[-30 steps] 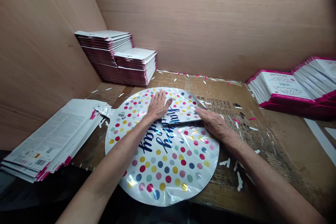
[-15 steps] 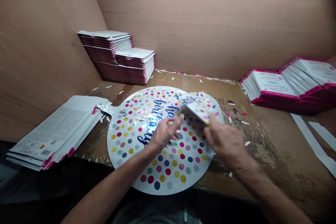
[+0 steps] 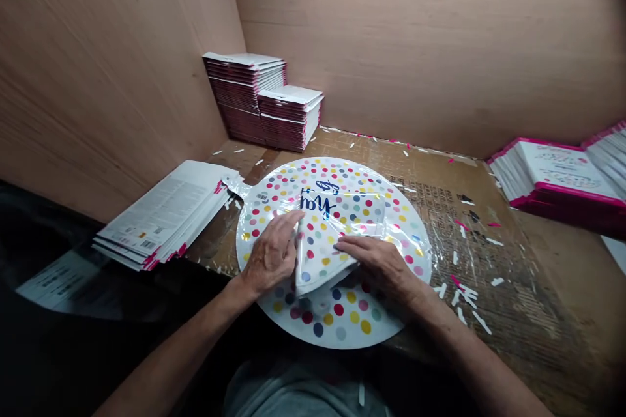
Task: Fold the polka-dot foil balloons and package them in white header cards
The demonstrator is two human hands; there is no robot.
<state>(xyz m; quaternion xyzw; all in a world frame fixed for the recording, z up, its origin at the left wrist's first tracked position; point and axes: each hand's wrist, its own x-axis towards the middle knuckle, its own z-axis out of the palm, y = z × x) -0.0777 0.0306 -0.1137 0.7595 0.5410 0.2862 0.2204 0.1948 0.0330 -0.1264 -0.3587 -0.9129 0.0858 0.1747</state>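
A round white foil balloon (image 3: pixel 342 329) with coloured dots lies flat on the cardboard-covered table, its neck pointing to the left. On top of it is a partly folded dotted foil sheet (image 3: pixel 323 241) with blue lettering. My left hand (image 3: pixel 274 251) is closed at the folded sheet's left edge, its fingertips pinching or pressing there. My right hand (image 3: pixel 379 260) rests on the sheet's right side, fingers together and pressing on the foil. The undersides of both hands are hidden.
A pile of white printed sleeves (image 3: pixel 161 208) lies at the left. Pink-edged stacks (image 3: pixel 264 104) stand in the back corner, and more pink-edged packets (image 3: pixel 562 172) are at the right. Paper scraps (image 3: pixel 467 293) litter the cardboard (image 3: pixel 513 313). Wooden panels rise behind and left.
The small folded dotted piece that my right hand held up is now opened wider and lies on the balloon. Both hands have come down onto it. The view has shifted left.
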